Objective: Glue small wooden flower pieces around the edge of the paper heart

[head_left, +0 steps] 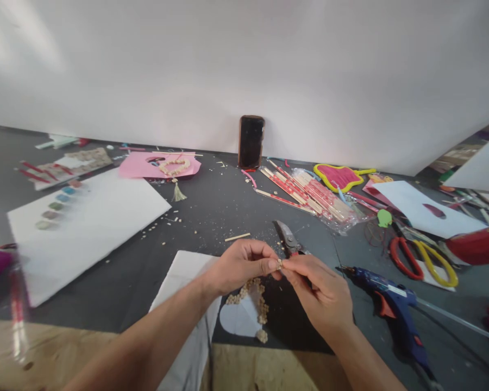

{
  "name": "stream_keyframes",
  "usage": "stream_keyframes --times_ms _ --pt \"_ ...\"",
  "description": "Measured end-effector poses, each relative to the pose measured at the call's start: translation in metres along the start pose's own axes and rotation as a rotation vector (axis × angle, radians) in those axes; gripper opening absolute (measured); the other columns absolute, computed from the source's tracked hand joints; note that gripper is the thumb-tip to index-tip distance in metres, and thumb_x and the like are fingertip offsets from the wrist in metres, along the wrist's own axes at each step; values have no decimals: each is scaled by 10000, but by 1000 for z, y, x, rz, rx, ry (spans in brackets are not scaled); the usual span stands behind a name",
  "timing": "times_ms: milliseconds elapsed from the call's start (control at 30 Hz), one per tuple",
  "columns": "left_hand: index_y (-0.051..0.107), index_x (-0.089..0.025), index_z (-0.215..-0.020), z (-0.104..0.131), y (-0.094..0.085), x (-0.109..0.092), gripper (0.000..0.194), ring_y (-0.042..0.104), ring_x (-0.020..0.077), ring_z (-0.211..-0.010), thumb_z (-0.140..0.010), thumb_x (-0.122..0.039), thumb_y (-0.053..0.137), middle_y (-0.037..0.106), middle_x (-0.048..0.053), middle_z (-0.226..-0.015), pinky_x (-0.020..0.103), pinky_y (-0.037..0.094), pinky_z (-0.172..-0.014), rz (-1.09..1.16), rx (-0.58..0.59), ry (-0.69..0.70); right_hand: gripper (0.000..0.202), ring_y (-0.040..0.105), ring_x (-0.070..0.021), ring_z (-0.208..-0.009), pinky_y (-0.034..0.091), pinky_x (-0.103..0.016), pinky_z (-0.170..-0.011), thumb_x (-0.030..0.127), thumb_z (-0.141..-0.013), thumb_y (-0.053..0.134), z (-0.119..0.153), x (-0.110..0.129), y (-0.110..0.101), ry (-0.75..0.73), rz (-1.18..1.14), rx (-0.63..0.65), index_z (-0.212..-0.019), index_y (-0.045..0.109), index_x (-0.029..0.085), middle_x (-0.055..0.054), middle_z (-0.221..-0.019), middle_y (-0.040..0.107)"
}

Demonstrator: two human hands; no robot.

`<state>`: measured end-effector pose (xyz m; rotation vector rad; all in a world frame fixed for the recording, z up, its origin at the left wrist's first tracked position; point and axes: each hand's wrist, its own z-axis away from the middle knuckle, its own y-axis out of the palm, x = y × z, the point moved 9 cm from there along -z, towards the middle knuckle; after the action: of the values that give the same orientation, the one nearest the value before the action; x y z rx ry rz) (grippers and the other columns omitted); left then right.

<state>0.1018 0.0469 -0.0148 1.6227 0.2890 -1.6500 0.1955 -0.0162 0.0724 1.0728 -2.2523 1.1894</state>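
My left hand (246,263) and my right hand (324,288) meet above the dark tabletop. Between their fingertips is a small beige piece (279,263), pinched by both. Below them lies a white rounded cutout (238,319), with small beige pieces (263,309) along its top and right side. A larger beige cluster (261,336) sits at its lower right. Red-handled pruning shears (287,237) lie just beyond my hands, their handles partly hidden. A short wooden stick (237,237) rests beyond my left hand.
A blue glue gun (395,296) with a cord lies at right, near red and yellow scissor handles (437,263). A phone (251,142) leans against the white wall. Packaged chopsticks (318,193) lie behind the shears. White board (85,233) and pink paper (132,165) are at left.
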Motion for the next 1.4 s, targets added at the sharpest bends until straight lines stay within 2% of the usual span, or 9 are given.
stream_keyframes --times_ms 100,200,300,467,567,733,967,1233,1400 --pt "670 -124 -749 0 -2 -1 273 582 107 -645 -718 -389 728 687 36 -702 219 420 -634 -17 -26 1 147 680 -151 -704 550 -240 -621 168 -825 593 3 -7 0 72 15 -3 -907 686 248 -19 -789 716" --pt "668 -126 -756 -1 -1 -3 248 585 102 -658 -727 -366 727 688 34 -712 218 428 -649 3 -33 23 130 666 -138 -620 532 -220 -528 227 -827 604 7 -18 1 194 -9 -9 -924 688 247 -25 -812 715" --pt "665 -126 -761 -1 1 -5 238 596 105 -681 -717 -348 739 688 32 -716 222 440 -673 35 -28 36 104 643 -117 -558 493 -192 -452 241 -836 598 9 -23 4 248 -58 22 -886 689 245 -14 -775 702" --pt "652 -123 -781 -1 2 -7 288 580 96 -659 -647 -336 792 662 14 -705 214 433 -647 81 -61 16 101 633 -111 -547 474 -186 -438 231 -836 594 9 -23 5 244 -58 33 -876 686 239 -20 -784 692" --pt "648 -127 -806 -1 2 -11 298 547 80 -627 -637 -318 801 632 -5 -684 200 408 -612 95 -72 49 99 631 -112 -547 481 -197 -462 239 -836 591 8 -22 5 242 -34 32 -869 684 245 -14 -779 695" --pt "658 -123 -775 1 1 -14 266 493 71 -581 -653 -321 787 590 -15 -644 193 370 -557 18 -87 64 82 645 -128 -627 498 -214 -543 230 -827 597 4 -17 1 187 33 14 -848 676 241 -5 -750 693" --pt "654 -124 -764 1 -1 -14 210 466 62 -579 -700 -298 752 570 -24 -632 183 354 -551 -45 -89 106 81 625 -121 -621 478 -214 -541 201 -830 594 2 -11 4 133 35 40 -851 668 226 1 -728 675" --pt "652 -128 -795 1 0 -18 193 520 81 -641 -723 -288 733 605 -4 -700 194 406 -607 -82 -100 135 94 600 -113 -603 460 -212 -537 185 -836 574 3 -12 6 142 41 64 -854 658 223 8 -718 659" --pt "666 -124 -772 4 -1 -22 153 504 78 -626 -744 -266 712 604 2 -689 185 391 -577 -193 -128 173 89 581 -103 -599 445 -203 -563 184 -842 559 3 -16 9 175 51 90 -834 642 215 18 -699 639"
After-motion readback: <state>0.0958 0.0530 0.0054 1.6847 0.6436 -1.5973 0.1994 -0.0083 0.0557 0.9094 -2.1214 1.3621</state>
